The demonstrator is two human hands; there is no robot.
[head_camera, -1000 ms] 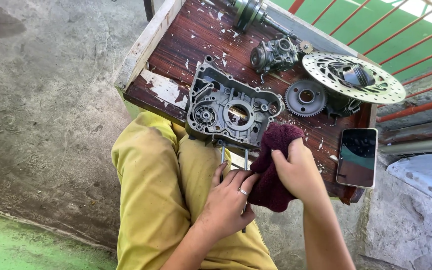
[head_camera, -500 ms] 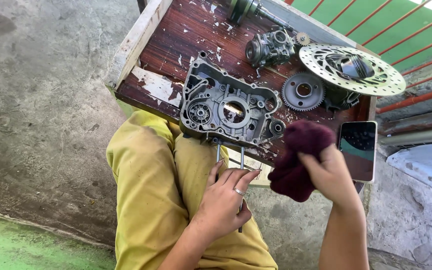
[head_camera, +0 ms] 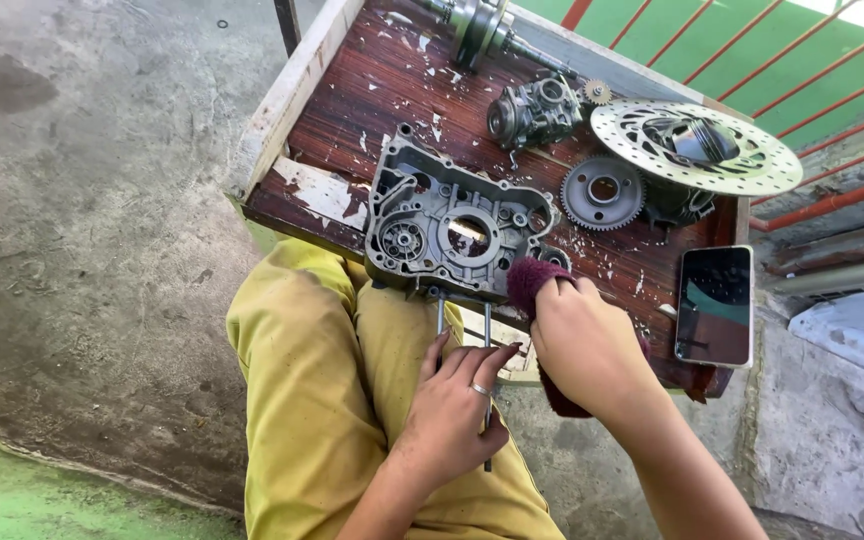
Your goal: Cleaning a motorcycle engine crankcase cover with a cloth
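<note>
Two long studs point(head_camera: 486, 340) jut from the grey engine crankcase half point(head_camera: 452, 228) at the near edge of the scuffed wooden table point(head_camera: 392, 80). Half a second ago the maroon rag point(head_camera: 530, 282) was lifted off to the right; now the right hand point(head_camera: 592, 345), clenched on it, presses it against the casing's lower right corner, so wiping resumes. The left hand point(head_camera: 452, 415) closes loosely around the studs. Beyond lie a brake disc point(head_camera: 694, 148), gear point(head_camera: 602, 192) and phone point(head_camera: 714, 305), over bare concrete floor point(head_camera: 82, 200).
</note>
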